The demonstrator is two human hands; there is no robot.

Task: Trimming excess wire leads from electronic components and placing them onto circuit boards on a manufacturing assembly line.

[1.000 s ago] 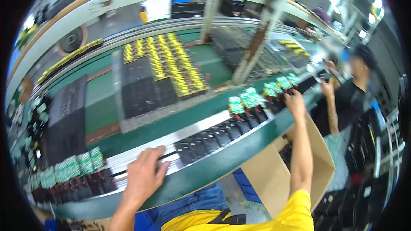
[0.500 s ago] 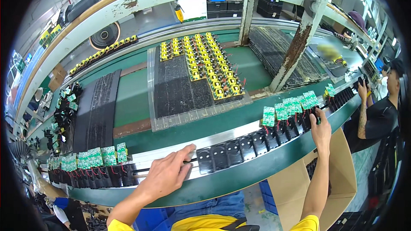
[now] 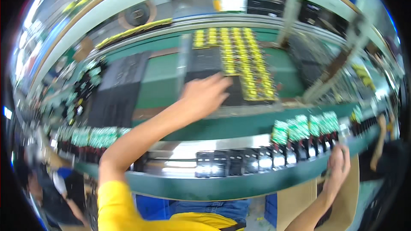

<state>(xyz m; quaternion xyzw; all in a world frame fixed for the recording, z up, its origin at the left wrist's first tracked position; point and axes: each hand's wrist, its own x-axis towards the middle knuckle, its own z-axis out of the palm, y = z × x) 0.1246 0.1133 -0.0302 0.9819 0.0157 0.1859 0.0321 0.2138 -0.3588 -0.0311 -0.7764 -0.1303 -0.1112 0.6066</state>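
My left hand (image 3: 206, 95) reaches over a black mat (image 3: 203, 62) with its fingers stretched out, close to rows of circuit boards with yellow parts (image 3: 248, 66). Nothing shows in it. My right hand (image 3: 338, 164) is at the right end of a row of black plastic cases (image 3: 235, 163), its fingers curled; motion blur hides what they hold, if anything. Green circuit boards (image 3: 299, 128) stand up from the cases on the right. More green boards (image 3: 92, 137) stand in cases at the left, partly behind my left arm. The cases sit along a shiny metal rail (image 3: 180, 156).
A white frame post (image 3: 329, 75) rises at the right of the green bench. An open cardboard box (image 3: 353, 188) and a blue bin (image 3: 150, 207) are below the bench's near edge. A co-worker's arm (image 3: 379, 143) is at far right; another person (image 3: 55, 184) is at lower left.
My left hand has left the rail and moved up and forward to the mat by the yellow-part boards. My right hand has drawn back from the green boards. The whole view has shifted and blurred.
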